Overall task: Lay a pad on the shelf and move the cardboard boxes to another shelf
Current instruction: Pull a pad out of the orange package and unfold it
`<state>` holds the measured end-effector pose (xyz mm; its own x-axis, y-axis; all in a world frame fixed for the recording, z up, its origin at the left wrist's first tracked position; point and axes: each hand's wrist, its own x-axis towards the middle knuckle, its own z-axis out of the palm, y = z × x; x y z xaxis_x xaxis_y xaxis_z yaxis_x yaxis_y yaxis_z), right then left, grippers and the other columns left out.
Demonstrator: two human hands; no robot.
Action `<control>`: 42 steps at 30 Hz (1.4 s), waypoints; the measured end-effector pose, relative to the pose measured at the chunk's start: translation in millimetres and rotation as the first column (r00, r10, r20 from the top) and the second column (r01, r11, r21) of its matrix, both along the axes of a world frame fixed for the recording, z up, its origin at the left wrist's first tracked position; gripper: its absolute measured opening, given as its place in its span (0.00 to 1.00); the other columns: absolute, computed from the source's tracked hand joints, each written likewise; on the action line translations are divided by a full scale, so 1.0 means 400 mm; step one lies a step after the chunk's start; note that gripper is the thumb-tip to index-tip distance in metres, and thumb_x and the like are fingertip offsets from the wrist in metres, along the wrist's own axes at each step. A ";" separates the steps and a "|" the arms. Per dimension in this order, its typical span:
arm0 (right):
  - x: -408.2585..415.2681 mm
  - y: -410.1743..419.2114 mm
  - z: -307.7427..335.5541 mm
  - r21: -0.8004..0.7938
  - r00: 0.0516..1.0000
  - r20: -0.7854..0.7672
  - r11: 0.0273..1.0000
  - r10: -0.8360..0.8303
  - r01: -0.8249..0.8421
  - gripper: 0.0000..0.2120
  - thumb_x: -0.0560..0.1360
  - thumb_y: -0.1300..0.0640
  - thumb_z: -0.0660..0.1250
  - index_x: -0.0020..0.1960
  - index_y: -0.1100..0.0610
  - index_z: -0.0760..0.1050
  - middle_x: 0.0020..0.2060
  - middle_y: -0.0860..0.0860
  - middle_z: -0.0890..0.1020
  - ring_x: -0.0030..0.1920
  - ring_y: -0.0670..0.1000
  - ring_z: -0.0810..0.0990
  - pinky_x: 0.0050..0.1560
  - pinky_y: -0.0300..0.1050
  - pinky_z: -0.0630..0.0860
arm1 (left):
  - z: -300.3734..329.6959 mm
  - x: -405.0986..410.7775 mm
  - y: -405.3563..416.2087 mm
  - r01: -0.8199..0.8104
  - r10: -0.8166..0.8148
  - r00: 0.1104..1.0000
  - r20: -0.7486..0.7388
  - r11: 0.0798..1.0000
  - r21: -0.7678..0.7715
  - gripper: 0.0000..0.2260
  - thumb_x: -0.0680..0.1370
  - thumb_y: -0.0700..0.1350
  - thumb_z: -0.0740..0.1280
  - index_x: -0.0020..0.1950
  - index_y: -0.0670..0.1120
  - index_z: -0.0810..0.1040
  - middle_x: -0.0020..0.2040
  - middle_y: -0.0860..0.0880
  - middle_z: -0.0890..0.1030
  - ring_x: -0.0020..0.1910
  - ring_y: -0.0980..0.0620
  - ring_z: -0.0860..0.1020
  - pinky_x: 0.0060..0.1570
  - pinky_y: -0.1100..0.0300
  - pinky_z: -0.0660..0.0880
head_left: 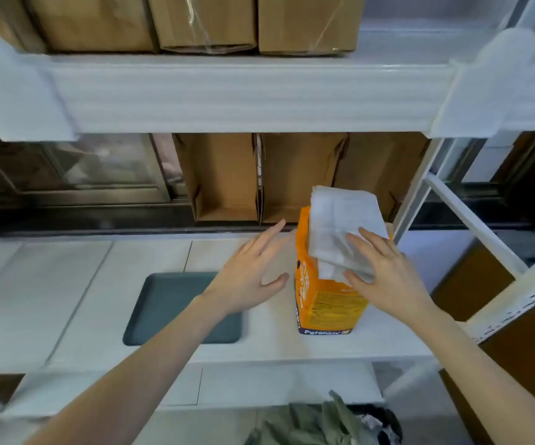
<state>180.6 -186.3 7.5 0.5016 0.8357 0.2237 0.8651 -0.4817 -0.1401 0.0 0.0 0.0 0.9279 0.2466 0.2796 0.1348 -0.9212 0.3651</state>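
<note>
An orange pad package (327,300) stands upright on the white middle shelf (83,300). A folded white pad (343,226) sticks halfway out of its open top. My right hand (385,277) grips the lower part of that pad with fingers and thumb. My left hand (250,271) hovers open just left of the package, fingers spread, touching nothing. Three cardboard boxes (221,178) stand at the back of the middle shelf behind the package. More cardboard boxes (308,24) fill the upper shelf (247,94).
A dark green tray (170,303) lies on the middle shelf, partly under my left forearm. White shelf posts and a diagonal brace (471,220) stand at the right. Below the shelf sits a bin with green cloth (317,422).
</note>
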 end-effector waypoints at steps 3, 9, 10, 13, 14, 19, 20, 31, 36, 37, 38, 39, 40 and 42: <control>0.017 0.014 -0.010 0.029 0.998 -0.063 1.000 -0.003 0.004 0.30 0.73 0.43 0.62 0.72 0.50 0.62 0.72 0.53 0.66 0.71 0.56 0.65 0.67 0.62 0.65 | -0.015 0.021 0.011 -0.015 0.015 1.000 -0.021 1.000 -0.003 0.31 0.77 0.53 0.63 0.75 0.58 0.50 0.78 0.55 0.50 0.75 0.55 0.55 0.69 0.62 0.55; 0.026 0.028 -0.028 0.106 0.992 -0.122 0.994 -0.009 0.022 0.23 0.73 0.54 0.67 0.67 0.56 0.70 0.67 0.55 0.74 0.66 0.59 0.71 0.60 0.57 0.71 | -0.033 0.034 0.023 -0.023 0.023 0.999 -0.024 1.000 0.013 0.31 0.77 0.53 0.62 0.76 0.59 0.49 0.78 0.56 0.48 0.75 0.55 0.54 0.68 0.65 0.52; 0.027 0.030 -0.031 0.129 0.994 -0.112 0.992 0.001 0.014 0.20 0.74 0.56 0.66 0.65 0.57 0.73 0.64 0.55 0.76 0.64 0.59 0.74 0.57 0.57 0.73 | -0.034 0.035 0.024 -0.024 0.025 0.999 -0.024 1.000 0.019 0.31 0.77 0.53 0.62 0.76 0.59 0.49 0.78 0.56 0.48 0.75 0.55 0.54 0.68 0.65 0.52; 0.022 0.030 -0.018 0.218 0.997 -0.079 0.976 0.015 0.002 0.13 0.76 0.62 0.63 0.60 0.58 0.75 0.53 0.57 0.82 0.51 0.60 0.81 0.42 0.50 0.76 | -0.023 0.032 0.024 -0.028 0.029 0.999 -0.027 0.999 0.020 0.31 0.77 0.53 0.62 0.75 0.60 0.49 0.78 0.56 0.47 0.75 0.55 0.56 0.67 0.64 0.54; 0.018 0.029 -0.010 0.252 0.997 -0.074 0.968 0.004 0.015 0.12 0.77 0.62 0.61 0.59 0.58 0.75 0.49 0.57 0.83 0.46 0.60 0.81 0.36 0.46 0.73 | -0.014 0.028 0.024 -0.025 0.026 1.000 -0.017 0.999 0.025 0.31 0.77 0.52 0.62 0.75 0.60 0.49 0.78 0.56 0.48 0.75 0.55 0.56 0.67 0.64 0.55; 0.005 0.025 0.038 0.340 0.993 -0.111 0.936 -0.051 0.086 0.13 0.79 0.58 0.55 0.61 0.52 0.72 0.39 0.55 0.76 0.31 0.52 0.72 0.29 0.39 0.63 | 0.048 -0.001 0.018 -0.004 0.002 0.999 0.042 0.999 0.043 0.31 0.78 0.52 0.62 0.75 0.60 0.49 0.78 0.56 0.49 0.74 0.54 0.58 0.67 0.61 0.62; -0.005 0.024 0.054 0.364 0.992 -0.117 0.927 -0.048 0.087 0.13 0.80 0.58 0.55 0.61 0.52 0.71 0.39 0.54 0.76 0.30 0.50 0.72 0.30 0.37 0.63 | 0.063 -0.009 0.016 -0.002 -0.001 0.998 0.056 0.999 0.050 0.30 0.78 0.52 0.62 0.75 0.60 0.49 0.78 0.56 0.49 0.74 0.55 0.58 0.67 0.60 0.63; -0.224 0.020 0.245 0.608 0.992 0.036 0.786 0.119 -0.116 0.10 0.76 0.67 0.62 0.53 0.59 0.78 0.33 0.47 0.77 0.30 0.44 0.73 0.32 0.30 0.67 | 0.238 -0.161 0.004 0.022 -0.078 0.969 0.233 0.973 0.231 0.31 0.77 0.49 0.63 0.76 0.54 0.51 0.78 0.52 0.53 0.74 0.52 0.60 0.69 0.55 0.66; -0.333 0.036 0.304 0.652 0.985 -0.003 0.747 0.174 -0.130 0.07 0.77 0.61 0.62 0.51 0.54 0.77 0.32 0.55 0.80 0.31 0.51 0.77 0.32 0.49 0.73 | 0.301 -0.274 0.027 -0.011 -0.073 0.956 0.283 0.958 0.285 0.33 0.77 0.49 0.65 0.76 0.54 0.50 0.78 0.51 0.53 0.73 0.50 0.62 0.68 0.54 0.67; -0.355 0.041 0.317 0.667 0.983 -0.027 0.736 0.181 -0.117 0.06 0.77 0.61 0.62 0.50 0.56 0.77 0.30 0.56 0.79 0.30 0.50 0.74 0.32 0.45 0.70 | 0.315 -0.300 0.032 -0.021 -0.064 0.955 0.291 0.959 0.282 0.34 0.76 0.49 0.65 0.76 0.55 0.49 0.78 0.52 0.53 0.73 0.50 0.62 0.68 0.55 0.65; -0.377 0.046 0.330 0.679 0.981 -0.063 0.728 0.186 -0.094 0.05 0.77 0.60 0.62 0.48 0.57 0.78 0.28 0.55 0.76 0.30 0.50 0.72 0.31 0.42 0.66 | 0.328 -0.327 0.037 -0.030 -0.056 0.953 0.298 0.961 0.276 0.34 0.76 0.50 0.65 0.76 0.55 0.49 0.78 0.53 0.53 0.74 0.51 0.61 0.69 0.56 0.63; -0.401 0.052 0.342 0.692 0.975 -0.103 0.719 0.195 -0.070 0.05 0.77 0.60 0.62 0.46 0.58 0.77 0.27 0.54 0.73 0.30 0.48 0.69 0.31 0.39 0.63 | 0.341 -0.354 0.042 -0.037 -0.049 0.951 0.306 0.962 0.269 0.35 0.76 0.50 0.65 0.76 0.56 0.48 0.78 0.53 0.53 0.74 0.52 0.60 0.69 0.57 0.62; -0.425 0.057 0.354 0.707 0.966 -0.135 0.704 0.219 -0.060 0.06 0.77 0.61 0.62 0.44 0.61 0.76 0.26 0.54 0.71 0.29 0.46 0.68 0.30 0.35 0.61 | 0.353 -0.381 0.047 -0.043 -0.041 0.950 0.311 0.965 0.260 0.35 0.76 0.51 0.65 0.76 0.56 0.47 0.78 0.54 0.53 0.74 0.53 0.60 0.70 0.56 0.61; -0.471 0.068 0.370 0.742 0.942 -0.180 0.668 0.283 -0.059 0.09 0.78 0.62 0.61 0.42 0.67 0.74 0.26 0.58 0.70 0.28 0.44 0.66 0.29 0.33 0.61 | 0.374 -0.434 0.060 -0.063 -0.018 0.950 0.311 0.967 0.248 0.36 0.76 0.52 0.66 0.76 0.57 0.47 0.77 0.55 0.56 0.74 0.53 0.60 0.71 0.54 0.61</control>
<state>-8.0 -159.3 155.6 0.4972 0.5465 0.6739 0.7971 0.0192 -0.6036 -173.7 23.8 149.4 0.7810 0.1506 0.6062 0.0753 -0.9861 0.1479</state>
